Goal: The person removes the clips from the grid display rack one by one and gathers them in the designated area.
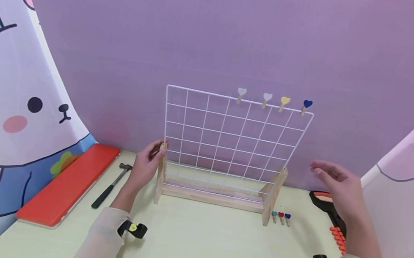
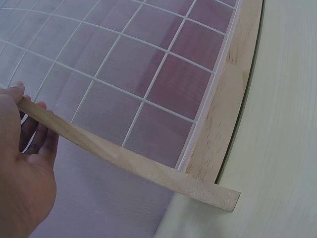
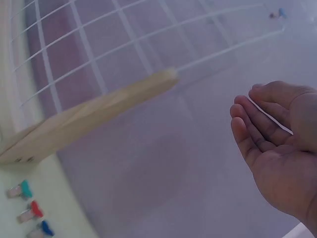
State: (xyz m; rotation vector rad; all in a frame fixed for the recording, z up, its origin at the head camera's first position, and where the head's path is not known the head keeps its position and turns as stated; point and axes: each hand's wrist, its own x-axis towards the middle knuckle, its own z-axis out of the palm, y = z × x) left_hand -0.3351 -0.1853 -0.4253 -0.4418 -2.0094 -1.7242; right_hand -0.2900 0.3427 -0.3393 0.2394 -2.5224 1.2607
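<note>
A white wire grid [image 1: 203, 92] stands upright in a wooden stand [image 1: 212, 198] on the table. Heart clothespins sit on its top wire towards the right: two white [image 1: 242, 91], one yellow [image 1: 285, 100] and one dark blue [image 1: 307, 103]. My left hand [image 1: 146, 164] grips the top of the stand's left side post [image 2: 133, 159], thumb on one side and fingers behind. To the right of the stand, my right hand [image 1: 341, 191] hovers with loosely bent fingers, holding nothing. Teal [image 3: 26, 189], red [image 3: 35, 209] and blue [image 3: 47, 228] heart clothespins lie by the right post.
On the left lie a long red case [image 1: 70, 186] and a hammer [image 1: 111, 186] with a dark handle. A black and orange tool [image 1: 323, 202] is partly hidden behind my right forearm, near some orange pieces [image 1: 338, 237]. A purple backdrop [image 1: 218, 32] rises behind the table.
</note>
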